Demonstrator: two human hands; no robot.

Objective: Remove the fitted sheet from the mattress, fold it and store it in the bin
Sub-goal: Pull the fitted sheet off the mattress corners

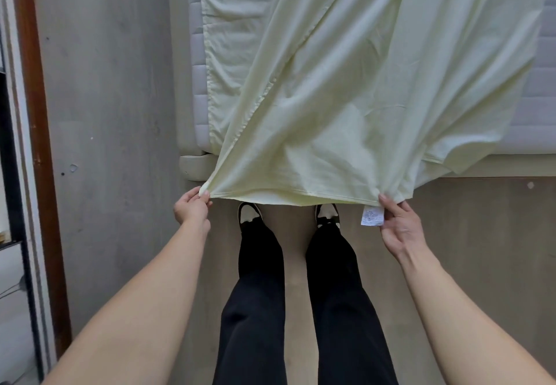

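Note:
The pale yellow-green fitted sheet point(346, 90) lies loose over the mattress point(197, 62) and hangs past the foot of the bed towards me. My left hand point(192, 207) pinches the sheet's near left corner. My right hand point(398, 226) holds the near hem at the right, fingers under the fabric beside a white care label point(372, 215). The hem is stretched between both hands above my shoes. The quilted grey mattress shows bare along the left edge and at the right. No bin is in view.
The beige bed frame point(194, 166) ends just in front of my feet. A grey concrete wall point(105, 99) runs along the left, with a brown door frame point(36, 114) and a dark shelf edge at far left. I stand on a beige floor point(466, 234).

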